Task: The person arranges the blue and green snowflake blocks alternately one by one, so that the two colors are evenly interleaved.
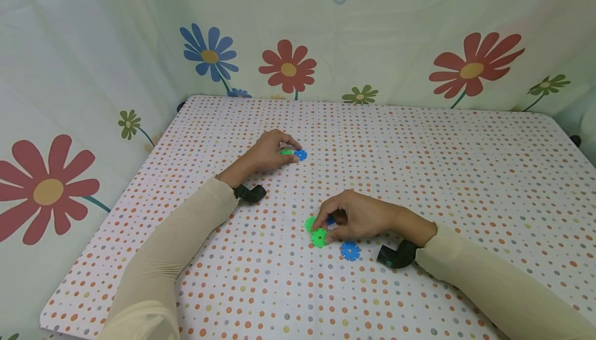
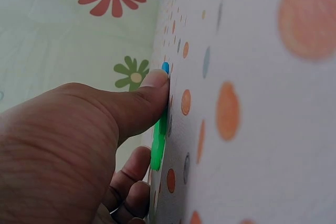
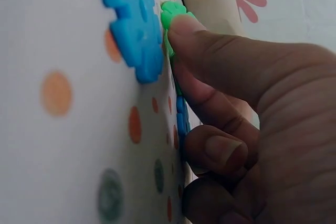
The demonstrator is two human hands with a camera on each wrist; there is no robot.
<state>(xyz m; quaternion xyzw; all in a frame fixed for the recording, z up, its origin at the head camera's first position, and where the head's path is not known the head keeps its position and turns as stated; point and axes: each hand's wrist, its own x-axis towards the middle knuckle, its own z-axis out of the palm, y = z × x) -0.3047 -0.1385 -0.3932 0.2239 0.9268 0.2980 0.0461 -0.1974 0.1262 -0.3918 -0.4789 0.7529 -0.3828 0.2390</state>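
Note:
My left hand [image 1: 272, 149] pinches a blue notched plastic disc [image 1: 300, 154] between thumb and index finger, low over the table. A green notched disc [image 1: 286, 152] lies beside the blue one, partly hidden under that hand. Nearer the front, my right hand [image 1: 360, 216] pinches another green disc [image 1: 319, 238], thumb on its edge. This overlaps a second green disc [image 1: 309, 223] just behind it. Beneath the right fingers shows part of a blue disc [image 1: 331, 220]. One more blue disc [image 1: 350, 250] lies flat by the right thumb, large in the right wrist view.
A dotted cloth covers the table [image 1: 442, 174]. Behind it hangs a flower-print curtain [image 1: 396, 34], which continues along the left side. Each wrist carries a black camera mount, the left one [image 1: 250, 194] and the right one [image 1: 397, 255] both close over the cloth.

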